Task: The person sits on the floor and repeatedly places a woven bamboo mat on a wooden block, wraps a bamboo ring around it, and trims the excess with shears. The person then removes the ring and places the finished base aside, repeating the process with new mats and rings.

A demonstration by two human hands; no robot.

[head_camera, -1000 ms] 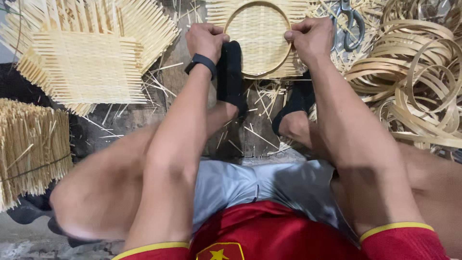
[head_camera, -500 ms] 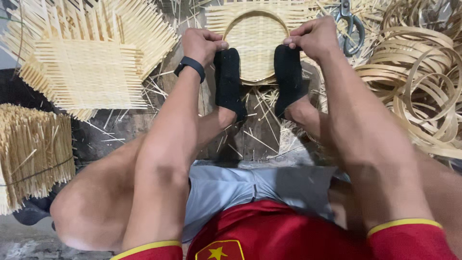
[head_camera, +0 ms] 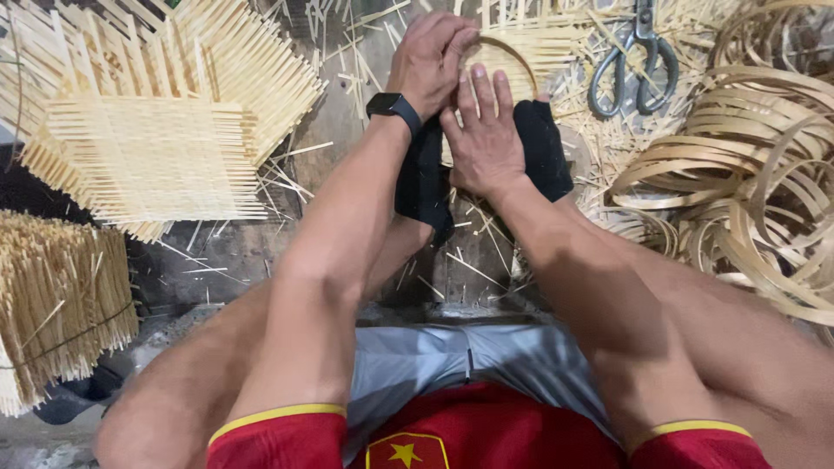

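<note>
Pale bamboo is what both hands are busy with: a small woven basket [head_camera: 512,52], ringed by a thin hoop, is pinned upright between two feet in black socks [head_camera: 543,148]. The left hand [head_camera: 430,56] is closed around the basket's rim at its left side, a black wristband [head_camera: 393,108] showing just below it. The right hand [head_camera: 482,130] is laid flat, fingers spread, against the near face of the basket (its palm side is hidden, so no grip can be made out). Loose bamboo slivers are scattered on the floor under the feet. To the right, a pair of scissors [head_camera: 634,61] is seen lying near a heap of coiled bamboo strips [head_camera: 756,174]. To the left, flat woven mats [head_camera: 156,148] with bristling ends are stacked, and a tied bundle of sticks [head_camera: 52,304] is stood at the far left edge.
</note>
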